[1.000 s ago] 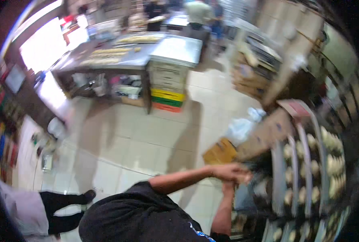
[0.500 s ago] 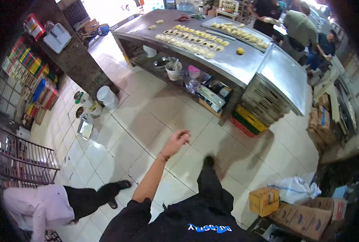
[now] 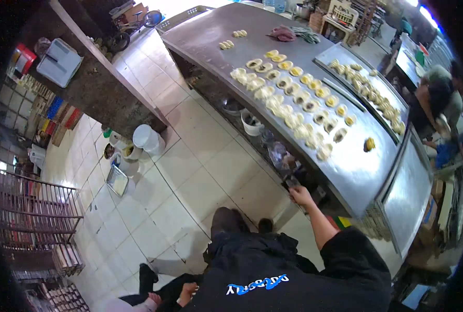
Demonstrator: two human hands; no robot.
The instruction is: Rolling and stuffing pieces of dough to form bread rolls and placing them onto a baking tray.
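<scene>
My right hand [image 3: 301, 196] reaches to the lower shelf under the near side of the metal table [image 3: 205, 39]. Its fingers are closed round a small dark, partly see-through thing [image 3: 292, 181] that I cannot make out. Next to it on the shelf lies a crumpled clear plastic bag [image 3: 278, 156]. At the lower edge, against my black shirt, is what looks like my left hand [image 3: 188, 294]; its fingers are partly hidden. On the table, rows of oval dough pieces [image 3: 294, 119] hold dark or yellow filling, with a yellow lump [image 3: 369, 144] to their right.
A tray of shaped dough [image 3: 366, 86] sits at the table's far right. Stacked metal trays [image 3: 411, 187] stand at its right end. White buckets [image 3: 148, 139] are on the tiled floor by a pillar [image 3: 101, 83]. Another person's hand [image 3: 154, 298] is close at lower left.
I have moved nearer the table and turned. My right hand has come into view and closed on something under the table. My left arm has dropped back; the other person is now closer.
</scene>
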